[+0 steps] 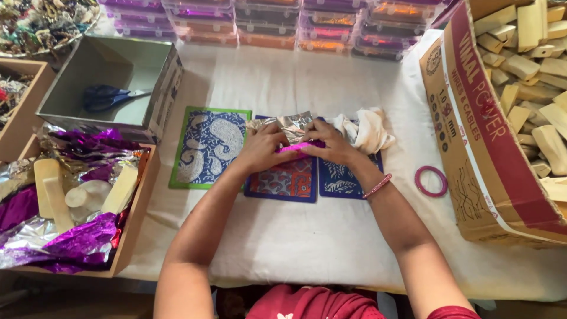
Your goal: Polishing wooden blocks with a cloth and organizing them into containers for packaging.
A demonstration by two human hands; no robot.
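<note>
My left hand [264, 147] and my right hand [331, 145] meet at the middle of the table, both pinching a small piece wrapped in shiny pink foil [300, 146]. Crumpled silver foil [289, 125] sticks up just behind my fingers. Under my hands lie patterned cards: a blue and red one [283, 182] and a blue one with leaf shapes [341, 180]. A larger green-edged card with white paisley shapes [207, 147] lies to the left. A white cloth [366, 130] is bunched behind my right hand.
A pink ring [430, 181] lies right of my wrist. A big cardboard box of wooden blocks [520, 71] stands right. At left, a grey box holds blue scissors [109, 97]; a wooden tray [133, 236] holds purple and silver foil and wooden pieces. Stacked clear boxes [283, 23] line the back.
</note>
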